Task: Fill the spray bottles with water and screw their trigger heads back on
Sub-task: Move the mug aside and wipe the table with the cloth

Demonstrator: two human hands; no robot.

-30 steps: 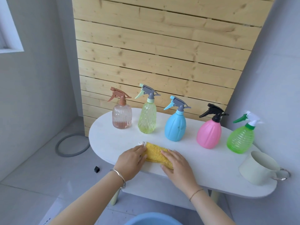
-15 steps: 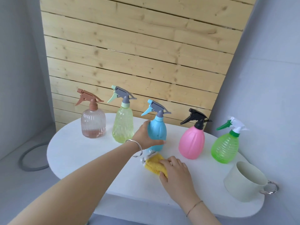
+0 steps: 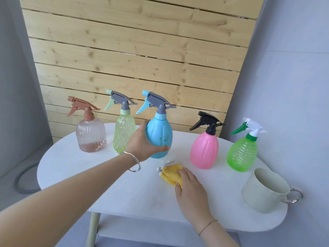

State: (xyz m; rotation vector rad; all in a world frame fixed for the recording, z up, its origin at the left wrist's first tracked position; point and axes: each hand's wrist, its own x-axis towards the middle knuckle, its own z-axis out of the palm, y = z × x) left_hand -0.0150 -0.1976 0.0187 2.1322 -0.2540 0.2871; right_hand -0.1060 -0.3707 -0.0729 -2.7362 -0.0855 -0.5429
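Several spray bottles with trigger heads on stand in a row on the white oval table (image 3: 74, 168). From left: a clear pink bottle (image 3: 91, 134) with a little liquid, a yellow-green bottle (image 3: 122, 132), a blue bottle (image 3: 160, 136), a pink bottle (image 3: 204, 148) and a green bottle (image 3: 242, 152). My left hand (image 3: 142, 143) wraps around the blue bottle's body, which is tilted slightly and lifted a little off the table. My right hand (image 3: 190, 188) presses on a folded yellow cloth (image 3: 171, 173) just in front of the blue bottle.
A pale cream cup (image 3: 263, 189) with a metal ring handle sits at the table's right end. A wooden slat panel (image 3: 135, 59) rises behind the bottles. Grey walls stand on both sides. A grey hose loop (image 3: 23, 182) lies on the floor at left.
My left hand left the cloth, reached to the blue bottle, gripped it and raised it slightly. My right hand slid the yellow cloth farther onto the table. The head moved closer.
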